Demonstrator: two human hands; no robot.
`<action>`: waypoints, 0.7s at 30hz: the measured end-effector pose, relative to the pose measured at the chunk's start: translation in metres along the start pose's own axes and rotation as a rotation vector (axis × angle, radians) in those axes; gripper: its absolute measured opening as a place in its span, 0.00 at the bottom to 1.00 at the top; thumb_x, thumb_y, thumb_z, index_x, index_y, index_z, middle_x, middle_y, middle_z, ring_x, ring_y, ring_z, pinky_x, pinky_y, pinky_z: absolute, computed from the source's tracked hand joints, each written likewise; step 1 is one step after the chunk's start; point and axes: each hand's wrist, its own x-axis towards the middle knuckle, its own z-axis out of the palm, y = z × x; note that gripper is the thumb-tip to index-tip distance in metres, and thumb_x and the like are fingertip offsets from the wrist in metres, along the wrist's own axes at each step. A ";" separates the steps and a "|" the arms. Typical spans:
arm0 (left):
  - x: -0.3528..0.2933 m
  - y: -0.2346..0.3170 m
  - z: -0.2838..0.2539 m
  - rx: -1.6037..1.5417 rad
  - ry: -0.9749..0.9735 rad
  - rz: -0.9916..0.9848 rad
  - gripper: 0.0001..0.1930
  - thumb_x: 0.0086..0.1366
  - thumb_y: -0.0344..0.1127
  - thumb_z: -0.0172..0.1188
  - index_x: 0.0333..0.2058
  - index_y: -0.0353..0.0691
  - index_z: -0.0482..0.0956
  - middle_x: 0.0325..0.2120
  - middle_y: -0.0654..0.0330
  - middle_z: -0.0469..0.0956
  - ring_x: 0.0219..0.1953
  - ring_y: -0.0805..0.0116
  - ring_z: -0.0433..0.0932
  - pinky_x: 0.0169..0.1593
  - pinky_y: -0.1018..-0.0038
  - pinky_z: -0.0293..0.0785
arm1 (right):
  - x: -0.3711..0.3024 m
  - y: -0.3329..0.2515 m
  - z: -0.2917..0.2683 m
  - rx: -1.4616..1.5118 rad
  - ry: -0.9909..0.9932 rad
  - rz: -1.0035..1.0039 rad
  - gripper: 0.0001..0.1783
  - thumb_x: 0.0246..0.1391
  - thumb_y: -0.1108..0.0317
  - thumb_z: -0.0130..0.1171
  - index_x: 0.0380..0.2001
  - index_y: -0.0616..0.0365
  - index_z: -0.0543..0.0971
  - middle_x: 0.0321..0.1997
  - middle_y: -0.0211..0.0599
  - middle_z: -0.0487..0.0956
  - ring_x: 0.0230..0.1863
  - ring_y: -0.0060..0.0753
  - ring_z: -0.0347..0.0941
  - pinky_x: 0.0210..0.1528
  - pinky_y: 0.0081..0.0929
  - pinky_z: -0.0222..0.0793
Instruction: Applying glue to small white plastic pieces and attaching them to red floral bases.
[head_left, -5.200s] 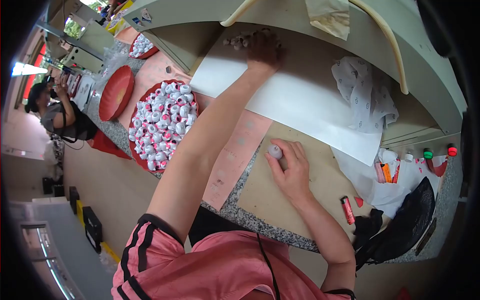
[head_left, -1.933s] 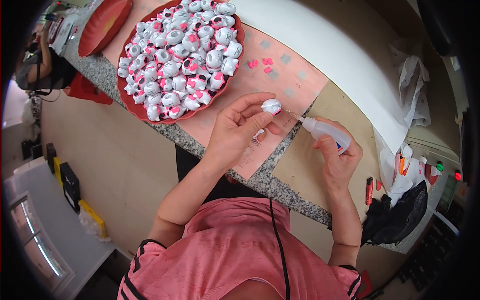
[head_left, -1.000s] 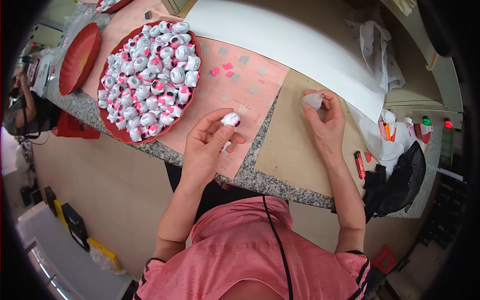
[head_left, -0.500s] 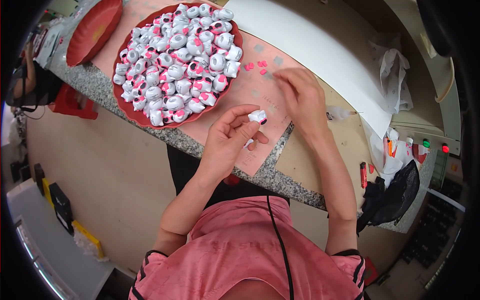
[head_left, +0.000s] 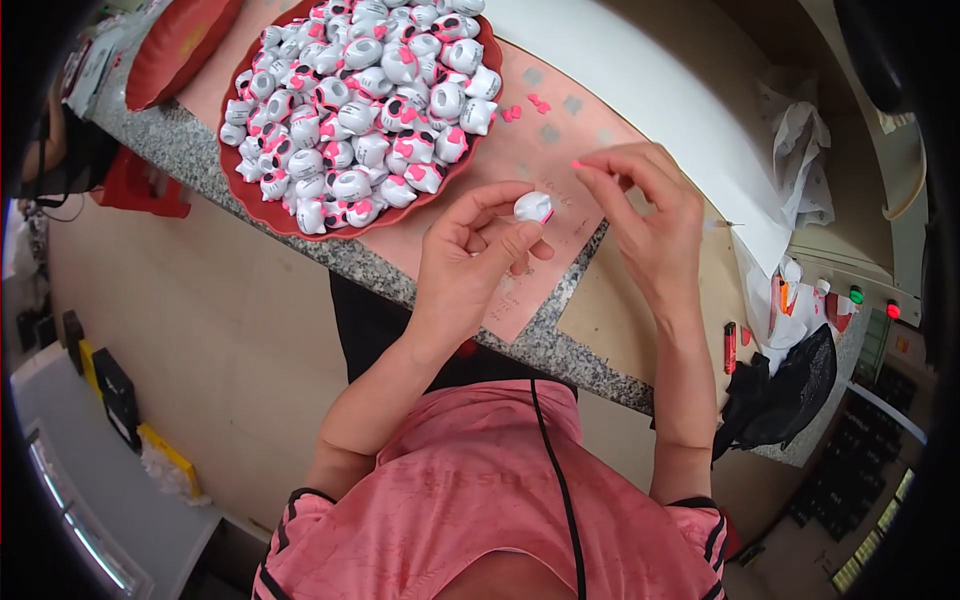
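My left hand (head_left: 468, 250) is closed, pinching a small white cat-head figure (head_left: 533, 207) with a pink edge between thumb and fingertips. To its right, my right hand (head_left: 650, 205) is raised over the pink sheet, thumb and forefinger together on a tiny pink piece (head_left: 577, 165), probably a bow. Two loose pink bows (head_left: 512, 113) lie on the sheet beyond my hands. A scalloped red tray (head_left: 470, 165) at the left is heaped with white cat heads (head_left: 360, 117) that have pink and black details.
A granite counter (head_left: 540, 345) runs under the pink paper sheet (head_left: 405, 245). At far left stands another red tray (head_left: 180, 55). A red lighter (head_left: 730, 347) and a black bag (head_left: 790, 390) lie at right, near green and red buttons (head_left: 893, 310). Part of another person shows at the far left edge.
My right hand has lifted off the sheet with a pink piece and come nearer my left. The cat head in my left hand has been turned. Fewer loose bows lie on the sheet.
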 end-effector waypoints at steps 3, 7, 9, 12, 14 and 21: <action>0.000 -0.005 0.010 0.058 -0.002 0.042 0.16 0.57 0.25 0.58 0.45 0.32 0.69 0.36 0.58 0.76 0.31 0.75 0.76 0.29 0.83 0.68 | -0.028 -0.007 -0.007 0.062 0.070 -0.026 0.06 0.43 0.76 0.62 0.28 0.62 0.80 0.26 0.33 0.76 0.27 0.22 0.68 0.29 0.18 0.64; -0.001 -0.013 0.022 0.143 -0.007 0.126 0.16 0.54 0.22 0.60 0.43 0.31 0.70 0.37 0.56 0.76 0.31 0.77 0.76 0.32 0.83 0.71 | -0.042 -0.008 -0.010 0.096 0.131 0.044 0.06 0.43 0.77 0.62 0.29 0.61 0.81 0.26 0.33 0.77 0.28 0.23 0.68 0.28 0.18 0.64; -0.002 -0.018 0.025 0.157 -0.018 0.183 0.17 0.53 0.22 0.61 0.43 0.31 0.70 0.36 0.57 0.76 0.30 0.78 0.75 0.32 0.83 0.71 | -0.046 -0.008 -0.012 0.104 0.119 0.066 0.06 0.44 0.77 0.62 0.29 0.61 0.81 0.26 0.33 0.77 0.28 0.23 0.69 0.29 0.18 0.64; -0.005 -0.017 0.029 0.276 0.018 0.220 0.16 0.53 0.22 0.61 0.41 0.31 0.71 0.34 0.58 0.76 0.30 0.78 0.75 0.32 0.83 0.71 | -0.050 -0.008 -0.012 0.117 0.089 0.104 0.06 0.45 0.76 0.61 0.29 0.61 0.81 0.27 0.32 0.77 0.29 0.22 0.69 0.30 0.17 0.64; -0.005 -0.019 0.029 0.333 0.034 0.239 0.15 0.52 0.21 0.62 0.40 0.31 0.72 0.33 0.59 0.76 0.30 0.78 0.75 0.32 0.83 0.71 | -0.053 -0.012 -0.009 0.190 0.096 0.190 0.06 0.46 0.76 0.60 0.30 0.61 0.81 0.28 0.31 0.77 0.30 0.21 0.69 0.33 0.17 0.64; -0.002 -0.017 0.025 0.483 0.050 0.388 0.13 0.52 0.22 0.61 0.38 0.31 0.75 0.30 0.61 0.77 0.29 0.78 0.74 0.33 0.82 0.71 | -0.064 -0.015 -0.004 0.567 0.105 0.408 0.06 0.47 0.75 0.60 0.31 0.60 0.81 0.31 0.30 0.77 0.31 0.18 0.68 0.35 0.17 0.62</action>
